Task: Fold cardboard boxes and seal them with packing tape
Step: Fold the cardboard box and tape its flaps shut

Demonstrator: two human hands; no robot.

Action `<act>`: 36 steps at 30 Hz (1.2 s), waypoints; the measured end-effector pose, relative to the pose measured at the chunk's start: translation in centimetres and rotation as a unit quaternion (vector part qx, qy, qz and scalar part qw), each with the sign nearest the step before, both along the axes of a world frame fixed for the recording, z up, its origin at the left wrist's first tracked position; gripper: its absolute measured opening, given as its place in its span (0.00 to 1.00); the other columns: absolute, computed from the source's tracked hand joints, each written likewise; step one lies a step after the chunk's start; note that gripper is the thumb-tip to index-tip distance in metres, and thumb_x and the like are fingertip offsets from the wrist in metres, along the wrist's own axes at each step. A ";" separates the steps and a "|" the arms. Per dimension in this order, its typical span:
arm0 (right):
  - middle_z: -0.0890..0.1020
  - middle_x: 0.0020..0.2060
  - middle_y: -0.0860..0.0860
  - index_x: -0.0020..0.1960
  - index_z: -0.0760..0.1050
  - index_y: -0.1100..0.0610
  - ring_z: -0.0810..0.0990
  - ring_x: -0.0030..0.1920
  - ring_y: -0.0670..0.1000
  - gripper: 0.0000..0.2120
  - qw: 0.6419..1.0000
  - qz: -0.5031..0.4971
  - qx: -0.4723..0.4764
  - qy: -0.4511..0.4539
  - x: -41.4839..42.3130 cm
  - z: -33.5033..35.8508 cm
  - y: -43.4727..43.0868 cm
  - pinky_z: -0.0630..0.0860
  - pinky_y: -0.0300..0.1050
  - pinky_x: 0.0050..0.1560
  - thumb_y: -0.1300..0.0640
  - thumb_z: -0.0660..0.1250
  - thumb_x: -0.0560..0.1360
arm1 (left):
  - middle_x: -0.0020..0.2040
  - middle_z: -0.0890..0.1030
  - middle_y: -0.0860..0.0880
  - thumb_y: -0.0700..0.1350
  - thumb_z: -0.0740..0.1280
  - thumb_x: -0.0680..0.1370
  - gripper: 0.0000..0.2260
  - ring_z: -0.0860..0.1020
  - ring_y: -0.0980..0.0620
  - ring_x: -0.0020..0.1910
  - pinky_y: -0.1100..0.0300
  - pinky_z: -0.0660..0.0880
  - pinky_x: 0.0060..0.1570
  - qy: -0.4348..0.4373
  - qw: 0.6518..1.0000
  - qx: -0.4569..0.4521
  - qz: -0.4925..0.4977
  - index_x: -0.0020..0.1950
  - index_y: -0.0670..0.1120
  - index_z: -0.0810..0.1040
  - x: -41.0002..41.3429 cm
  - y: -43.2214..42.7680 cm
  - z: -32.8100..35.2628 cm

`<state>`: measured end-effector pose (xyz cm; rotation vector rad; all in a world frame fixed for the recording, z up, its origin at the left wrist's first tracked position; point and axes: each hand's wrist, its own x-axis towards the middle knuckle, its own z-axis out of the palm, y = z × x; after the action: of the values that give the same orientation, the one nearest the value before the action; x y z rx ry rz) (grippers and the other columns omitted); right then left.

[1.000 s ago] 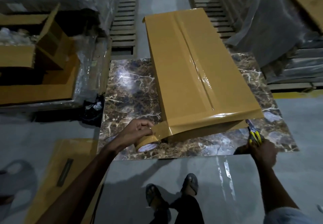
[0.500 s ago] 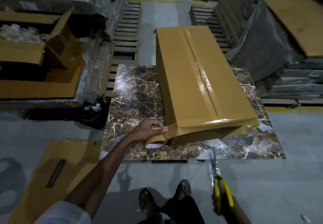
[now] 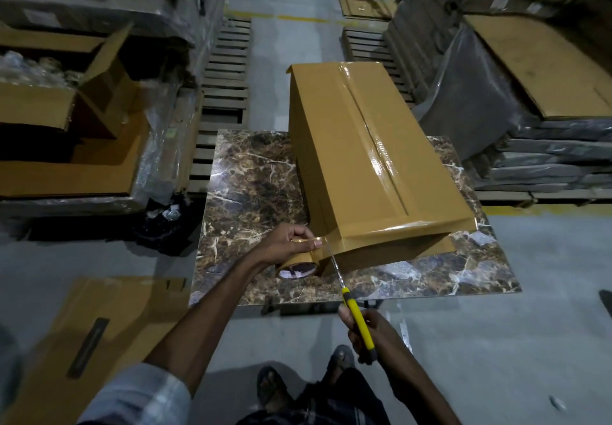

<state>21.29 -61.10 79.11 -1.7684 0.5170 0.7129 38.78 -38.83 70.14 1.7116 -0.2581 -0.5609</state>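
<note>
Long tan cardboard box (image 3: 344, 166), closed, lying lengthwise on a dark brown marble-patterned slab (image 3: 251, 192), one end toward the person. Glossy brown packing tape (image 3: 374, 146) down the middle seam of the top face and across the near edge. At the near left corner, a short strip of that tape pulled taut to a roll of brown tape (image 3: 298, 267) just beside the box, low at the slab; contact with the slab unclear. Left hand (image 3: 286, 244) curled over the roll, thumb pressed flat on the strip. Right hand (image 3: 371, 332) wrapped round the yellow plastic handle of a utility knife (image 3: 359, 320), thin blade pointing up and away, meeting the strip between roll and box.

Below the slab's front edge, grey concrete floor (image 3: 496, 358) and two sandalled feet (image 3: 275, 388). On the floor to the left, a flat sheet of tan cardboard (image 3: 109, 318). Further left, an open cardboard carton (image 3: 43, 106) with clear plastic inside. Wooden pallets (image 3: 225, 76) beyond the slab; plastic-wrapped stacks (image 3: 546, 159) to the right.
</note>
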 end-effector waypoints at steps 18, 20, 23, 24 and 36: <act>0.73 0.25 0.53 0.40 0.70 0.59 0.67 0.23 0.50 0.23 0.990 -0.132 0.044 -0.025 1.8 0.4 1.8 0.65 0.42 0.28 0.45 0.80 0.68 | 0.42 0.86 0.55 0.61 0.76 0.70 0.16 0.82 0.58 0.46 0.56 0.73 0.53 -0.002 1.000 -0.026 0.006 0.44 0.48 0.86 -0.1 0.6 0.0; 0.75 0.25 0.54 0.40 0.71 0.60 0.69 0.23 0.50 0.21 0.990 -0.136 0.040 -0.027 1.8 0.3 1.7 0.66 0.42 0.27 0.49 0.80 0.71 | 0.42 0.86 0.55 0.59 0.77 0.71 0.16 0.82 0.58 0.46 0.56 0.73 0.53 0.000 1.000 -0.027 0.011 0.45 0.45 0.86 -0.2 0.7 -0.1; 0.77 0.27 0.57 0.40 0.72 0.62 0.70 0.23 0.51 0.20 0.988 -0.144 0.047 -0.039 1.8 0.4 1.6 0.67 0.41 0.26 0.51 0.81 0.71 | 0.42 0.86 0.53 0.50 0.78 0.75 0.08 0.81 0.56 0.43 0.56 0.74 0.50 0.025 0.999 -0.025 0.011 0.45 0.45 0.86 -0.3 0.8 -0.1; 0.78 0.28 0.59 0.41 0.73 0.62 0.70 0.22 0.51 0.20 0.987 -0.147 0.051 -0.043 1.8 0.6 1.5 0.67 0.40 0.25 0.52 0.81 0.70 | 0.42 0.86 0.53 0.47 0.77 0.76 0.06 0.82 0.56 0.42 0.56 0.75 0.50 0.038 0.999 -0.022 0.011 0.45 0.45 0.86 -0.2 0.8 0.0; 0.79 0.26 0.60 0.41 0.76 0.76 0.73 0.22 0.52 0.34 0.992 -0.116 0.003 -0.040 -0.4 -0.2 2.5 0.69 0.40 0.26 0.46 0.84 0.61 | 0.39 0.86 0.54 0.43 0.78 0.75 0.05 0.81 0.58 0.39 0.63 0.75 0.42 0.057 0.996 0.048 -0.044 0.40 0.47 0.86 -2.8 3.5 0.5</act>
<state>20.86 -58.61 78.93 -1.6894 0.6527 0.4793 36.02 -35.32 70.61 1.7592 -0.2287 -0.7440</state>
